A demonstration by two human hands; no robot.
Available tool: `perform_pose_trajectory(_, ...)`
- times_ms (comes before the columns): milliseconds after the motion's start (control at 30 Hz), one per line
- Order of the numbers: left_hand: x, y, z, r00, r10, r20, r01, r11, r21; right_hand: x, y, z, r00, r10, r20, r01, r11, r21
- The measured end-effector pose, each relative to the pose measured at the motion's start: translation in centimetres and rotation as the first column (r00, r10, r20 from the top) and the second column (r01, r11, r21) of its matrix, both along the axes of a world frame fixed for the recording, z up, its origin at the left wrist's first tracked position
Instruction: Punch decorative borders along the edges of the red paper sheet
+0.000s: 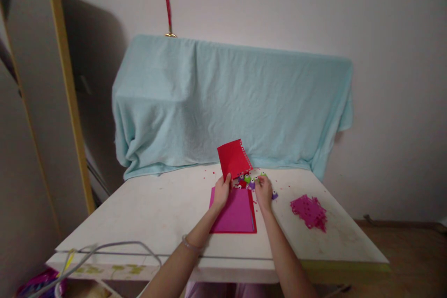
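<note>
A red paper sheet (233,159) with small square cutouts along its right edge is gripped at its lower corner by my left hand (222,191), thumb on top. My right hand (264,192) is closed, fingertips together beside a cluster of small purple and green pieces with googly eyes (247,179); whatever is between the fingers is too small to make out. Below both hands lies a stack of magenta and red sheets (233,216), with a thin pen-like stick (252,219) along its right side. Small red scraps (256,202) are scattered around.
A pile of magenta paper strips (309,212) lies on the right of the white table (157,209). Behind it hangs a light blue cloth (237,98). A grey cable (118,244) crosses the front left edge. A red ribbon (168,9) hangs on the wall.
</note>
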State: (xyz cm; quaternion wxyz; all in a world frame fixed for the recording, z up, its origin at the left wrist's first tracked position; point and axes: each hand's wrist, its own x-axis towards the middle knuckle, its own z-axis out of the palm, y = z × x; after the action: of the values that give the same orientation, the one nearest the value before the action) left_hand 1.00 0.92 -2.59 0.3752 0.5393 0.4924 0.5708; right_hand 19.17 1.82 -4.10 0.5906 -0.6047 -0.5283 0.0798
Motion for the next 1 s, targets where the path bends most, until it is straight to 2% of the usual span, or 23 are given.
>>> perform_pose_trajectory(133,0.0,-0.1,0.2,1.0,-0.001,0.013,0.001,1.0,-0.013,-0.7,-1.2,1.8,0.984,-0.114,0.138,0.102,0.99,0.095)
perform_pose_trajectory(333,0.0,-0.2,0.2,1.0,-0.013,0.013,0.013,1.0,0.003,0.1,-2.6,4.9,0.966,-0.192,0.175,0.156,0.967,0.2)
perform_pose_trajectory(467,-0.1,-0.2,0.4,0.999,-0.015,0.034,0.015,1.0,0.011,2.6,-2.9,6.3,0.946,-0.272,0.176,0.231,0.947,0.225)
perform_pose_trajectory(567,-0.3,0.1,0.6,0.998,-0.009,0.065,0.007,1.0,0.017,5.9,-3.2,6.8,0.931,-0.291,0.22,0.268,0.955,0.129)
perform_pose_trajectory(667,-0.5,0.6,0.4,0.995,0.027,0.095,-0.028,1.0,0.01,9.2,-4.0,6.4,0.918,-0.217,0.333,0.24,0.97,-0.03)
perform_pose_trajectory(767,-0.6,1.0,0.1,0.993,0.045,0.109,-0.046,0.999,0.003,11.0,-5.1,5.4,0.898,-0.037,0.438,0.102,0.987,-0.127)
perform_pose_trajectory(900,-0.8,1.3,0.1,0.987,0.079,0.137,-0.083,0.996,0.02,10.7,-6.2,3.1,0.865,0.206,0.457,-0.108,0.967,-0.23)
perform_pose_trajectory(1000,-0.7,1.1,0.3,0.983,0.092,0.159,-0.096,0.995,0.022,9.5,-6.4,1.5,0.851,0.276,0.447,-0.162,0.947,-0.276)
